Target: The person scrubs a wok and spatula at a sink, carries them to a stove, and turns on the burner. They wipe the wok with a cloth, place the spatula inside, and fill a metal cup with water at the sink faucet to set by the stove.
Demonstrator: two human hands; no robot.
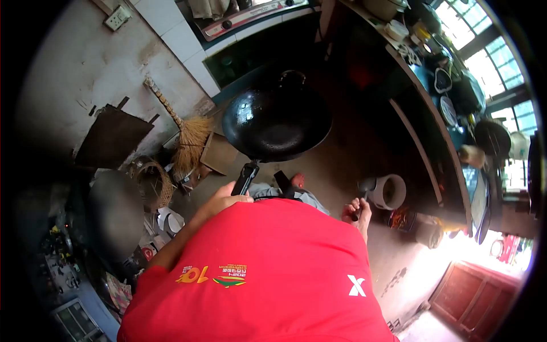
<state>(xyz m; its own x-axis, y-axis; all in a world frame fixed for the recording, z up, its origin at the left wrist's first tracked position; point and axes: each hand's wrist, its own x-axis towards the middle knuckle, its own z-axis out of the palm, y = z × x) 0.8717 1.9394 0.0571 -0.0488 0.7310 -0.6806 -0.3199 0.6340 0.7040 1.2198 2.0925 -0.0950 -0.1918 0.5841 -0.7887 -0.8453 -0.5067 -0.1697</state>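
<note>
My left hand (228, 194) is wrapped round the black handle of a large dark wok (279, 122). The wok is held out in front of me above the floor, its glossy inside showing and its small loop handle pointing away. Off to my right side, my right hand (358, 211) grips the dark handle of a cooking utensil. A rounded grey head (367, 184) just beyond that hand seems to belong to it; whether it is a ladle or a spatula I cannot tell. Beside this head is a pale bucket (392, 192).
A straw broom (191, 139) leans at the left wall near a cardboard box (219, 153) and a wicker basket (155, 182). Ahead is a gas stove (250, 18). Along the right runs a counter (424, 94) crowded with kitchenware. A reddish wooden panel (476, 299) stands at the lower right.
</note>
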